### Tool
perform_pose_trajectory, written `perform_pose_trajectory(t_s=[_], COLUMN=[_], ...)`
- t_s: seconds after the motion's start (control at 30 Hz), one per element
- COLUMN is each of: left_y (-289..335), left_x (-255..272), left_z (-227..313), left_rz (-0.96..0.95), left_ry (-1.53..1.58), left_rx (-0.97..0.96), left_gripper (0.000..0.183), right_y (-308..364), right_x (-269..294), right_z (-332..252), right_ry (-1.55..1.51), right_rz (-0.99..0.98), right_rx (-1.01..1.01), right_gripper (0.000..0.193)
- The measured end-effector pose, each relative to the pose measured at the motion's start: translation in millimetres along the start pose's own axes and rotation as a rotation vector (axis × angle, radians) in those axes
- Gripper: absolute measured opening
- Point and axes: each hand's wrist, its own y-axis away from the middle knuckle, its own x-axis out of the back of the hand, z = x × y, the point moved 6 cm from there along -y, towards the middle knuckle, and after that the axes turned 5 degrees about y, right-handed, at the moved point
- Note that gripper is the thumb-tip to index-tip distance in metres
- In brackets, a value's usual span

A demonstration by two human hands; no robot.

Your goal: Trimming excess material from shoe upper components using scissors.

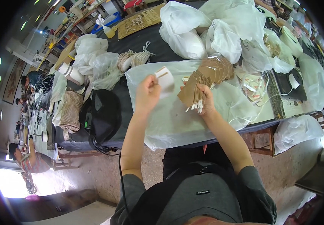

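My left hand is closed, its fingers pinching a flat white piece with a narrow brown strip near its top. That piece is slightly blurred. In my right hand I grip a fanned stack of brown flat pieces, with white tips showing along its lower edge. Just beyond it, more brown pieces lie overlapped in a curved row, partly under shiny clear plastic. Both hands are above a translucent plastic sheet spread over the dark table.
Full white plastic bags crowd the table's far side. Bundled beige strips, a black bag and a rolled patterned cloth lie to the left. A spray bottle stands farther back. Another person works at far left.
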Motion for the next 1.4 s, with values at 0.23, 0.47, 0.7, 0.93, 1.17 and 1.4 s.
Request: perform_pose_trajectory(t_s=[0.23,0.47,0.7,0.93,1.17,1.4], left_y=[29,29,30,38,33,42], left_x=[-38,-74,-70,-78,-38,-49], left_z=[98,54,28,4,-11,-16], left_rz=[0.05,-0.181,-0.242,-0.2,-0.107,-0.249], left_ry=[-0.827,-0.163,-0.024,0.07,0.017,-0.216], left_rx=[-1.016,-0.53,-0.218,-0.057,-0.119,-0.233], left_gripper=[0.023,0.028,0.039,0.061,0.08,0.105], right_y=[-1,-1,2,9,13,19], right_x=[-4,14,-5,-10,-43,-54], right_z=[8,13,-1,-6,-1,0], right_ry=[0.079,0.129,0.243,0.718,0.88,1.519], right_rz=[-0.015,0.029,-0.021,-0.038,-0.218,-0.363], right_rx=[-0.127,-0.131,0.068,0.35,0.332,0.248], right_gripper=[0.044,0.042,0.058,0.095,0.122,0.121])
